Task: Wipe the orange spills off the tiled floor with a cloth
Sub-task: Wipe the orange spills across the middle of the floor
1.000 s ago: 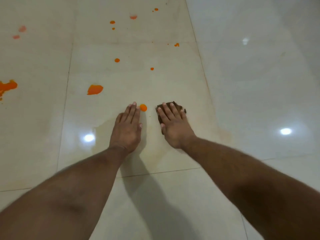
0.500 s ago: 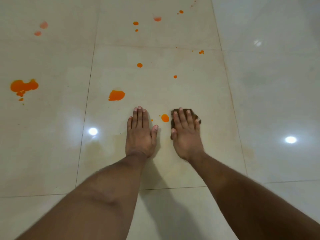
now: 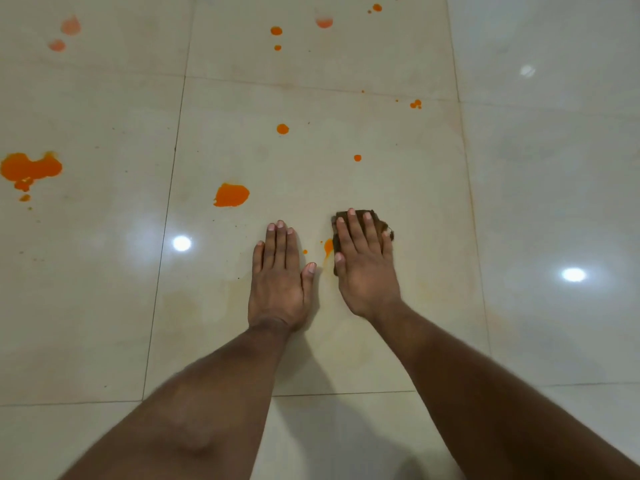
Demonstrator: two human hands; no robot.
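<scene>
My right hand [image 3: 365, 268] lies palm down with fingers extended, pressed flat on the brown cloth [image 3: 360, 216]. The hand does not grip the cloth; it pins it against the tiled floor [image 3: 346, 358]. Cloth edges show past the fingertips and along both sides of the hand.

My left hand [image 3: 278, 282] lies flat on the bare tile just beside the right hand, fingers together, thumb angled outward. It holds nothing.

Between the two hands sits a small orange smear [image 3: 328, 247], touching the thumb-side edge of the cloth, with a tiny orange dot [image 3: 305, 252] next to it, nearer the left hand.

Ahead of the left fingertips and slightly outward lies an orange blotch [image 3: 231, 195]. Farther ahead of both hands I see scattered orange drops [image 3: 282, 129]. Well out to the left of the left hand is a large orange splash [image 3: 30, 168] on the neighbouring tile. Two pale pink marks [image 3: 71, 26] lie far ahead on that side.

Two bright light reflections [image 3: 181, 243] show on the glossy floor, one outboard of each hand.
</scene>
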